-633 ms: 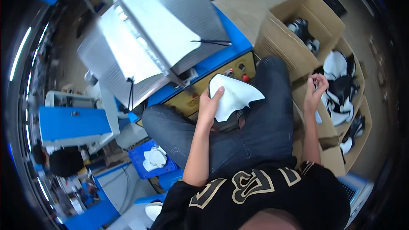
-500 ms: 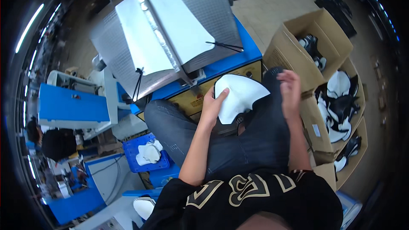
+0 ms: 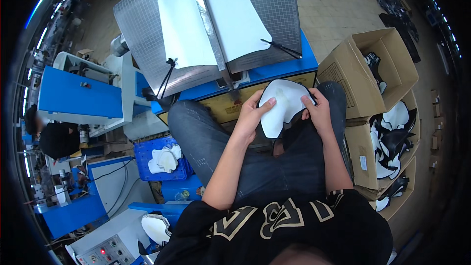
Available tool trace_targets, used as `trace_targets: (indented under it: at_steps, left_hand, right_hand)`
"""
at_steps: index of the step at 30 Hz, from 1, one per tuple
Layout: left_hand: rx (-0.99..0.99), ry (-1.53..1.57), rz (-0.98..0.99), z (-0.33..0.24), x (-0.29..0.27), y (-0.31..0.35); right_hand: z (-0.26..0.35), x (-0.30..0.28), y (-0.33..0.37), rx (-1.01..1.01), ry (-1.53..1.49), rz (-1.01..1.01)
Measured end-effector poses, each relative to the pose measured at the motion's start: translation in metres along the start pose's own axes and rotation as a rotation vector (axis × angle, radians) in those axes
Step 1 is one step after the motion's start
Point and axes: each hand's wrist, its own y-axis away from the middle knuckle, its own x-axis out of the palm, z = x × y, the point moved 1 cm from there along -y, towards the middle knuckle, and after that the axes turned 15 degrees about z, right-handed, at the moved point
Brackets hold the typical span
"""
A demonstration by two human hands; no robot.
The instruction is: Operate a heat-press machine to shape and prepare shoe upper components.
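A white piece with a dark edge, which looks like a shoe upper with its pale lining facing up, is spread between my hands above my lap. My left hand grips its left side, thumb on the white face and fingers behind it. At the right corner my right hand pinches the edge between thumb and fingers. Just beyond the piece stands a blue machine. On its metal-mesh platen lie white sheets held with black ties, a metal bar running between them.
At the right, cardboard boxes hold black and white shoe uppers. On the left sits a blue crate with white pieces, near a control panel. Another person is at the far left beside blue-and-white machines.
My right hand has come in from the right and taken hold of the upper's right edge. The piece has turned a little and is now held by both hands. The view has shifted.
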Motion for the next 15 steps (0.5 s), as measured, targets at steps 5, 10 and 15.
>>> trace_targets:
  at_steps: [5,10,15]
  left_hand:
    - [0.051,-0.031,0.007,0.004,0.000,-0.001]
    - [0.107,-0.032,-0.087,0.004,-0.004,-0.002]
    - [0.116,-0.064,-0.105,0.002,-0.002,-0.002]
  right_hand:
    - [-0.001,0.002,0.000,0.001,0.082,-0.018]
    - [0.004,0.008,0.002,0.022,0.113,-0.011]
    - [0.009,0.013,0.004,0.043,0.130,-0.023]
